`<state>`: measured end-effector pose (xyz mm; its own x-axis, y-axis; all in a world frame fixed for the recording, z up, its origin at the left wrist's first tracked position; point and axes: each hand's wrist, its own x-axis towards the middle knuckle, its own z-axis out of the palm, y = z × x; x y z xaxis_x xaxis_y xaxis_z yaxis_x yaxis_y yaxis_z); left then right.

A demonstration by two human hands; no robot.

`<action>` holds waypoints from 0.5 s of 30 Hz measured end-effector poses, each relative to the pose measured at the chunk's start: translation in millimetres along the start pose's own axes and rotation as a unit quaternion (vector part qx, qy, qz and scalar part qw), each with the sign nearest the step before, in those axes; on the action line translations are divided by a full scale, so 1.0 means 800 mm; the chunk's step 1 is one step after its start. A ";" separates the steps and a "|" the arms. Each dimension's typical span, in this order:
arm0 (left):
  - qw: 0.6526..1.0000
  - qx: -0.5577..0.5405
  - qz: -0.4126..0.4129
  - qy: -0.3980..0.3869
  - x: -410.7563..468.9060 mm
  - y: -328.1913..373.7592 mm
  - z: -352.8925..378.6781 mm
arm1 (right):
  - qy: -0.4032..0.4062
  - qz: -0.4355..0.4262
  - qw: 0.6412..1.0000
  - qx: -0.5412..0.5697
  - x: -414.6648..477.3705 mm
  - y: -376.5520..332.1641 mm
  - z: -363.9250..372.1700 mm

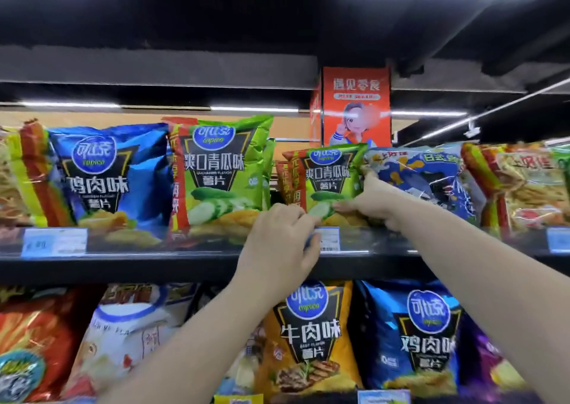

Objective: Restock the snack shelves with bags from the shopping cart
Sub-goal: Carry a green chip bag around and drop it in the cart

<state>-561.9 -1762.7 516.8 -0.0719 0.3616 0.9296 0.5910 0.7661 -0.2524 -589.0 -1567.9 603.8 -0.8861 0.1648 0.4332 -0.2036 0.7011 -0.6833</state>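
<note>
Head view, looking up at a snack shelf point(154, 261) stocked with standing chip bags. Both bare arms reach up to one green bag point(327, 175), which stands on the top shelf, set further back than its neighbours. The right hand point(370, 203) grips the bag's lower right side, fingers point(345, 207) curled across its front. The left hand point(277, 240) is at the bag's lower left corner, its fingers curled so the tips meet the bag's bottom edge, and its thumb lies over the shelf lip beside a price tag point(328, 238).

Just left of the held bag stands a second green bag point(219, 172) nearer the front, and beside that a blue bag point(105, 175). To the right, a blue-and-white bag point(425, 181) leans close against the right hand. A red sign point(356, 104) hangs behind the held bag. On the shelf below, between the two forearms, stands an orange bag point(311, 335), with another blue bag point(425, 335) beside it.
</note>
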 end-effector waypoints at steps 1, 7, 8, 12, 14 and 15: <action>1.000 -0.002 0.003 0.005 0.000 0.001 0.000 | -0.004 -0.001 1.000 -0.004 0.001 -0.002 0.003; 0.999 -0.009 0.014 0.028 -0.004 0.003 0.000 | -0.005 -0.048 0.996 -0.072 0.001 -0.020 0.012; 0.999 -0.006 0.014 0.030 -0.004 0.003 0.000 | 0.018 -0.080 0.993 -0.087 -0.002 -0.020 0.008; 0.999 0.008 0.017 0.032 -0.005 0.004 0.001 | 0.061 -0.303 0.931 -0.193 -0.014 -0.015 -0.005; 0.999 0.010 0.017 0.032 -0.004 0.005 0.001 | 0.004 -0.373 0.852 -0.366 -0.002 -0.014 -0.004; 0.999 0.012 0.016 0.032 -0.004 0.005 0.000 | -0.017 -0.387 0.811 -0.439 0.006 -0.016 -0.001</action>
<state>-559.3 -1761.0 512.5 -0.0014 0.3520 0.9360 0.5733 0.7671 -0.2877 -590.1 -1575.8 614.8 -0.6480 -0.5692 0.5061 -0.3427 0.8113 0.4737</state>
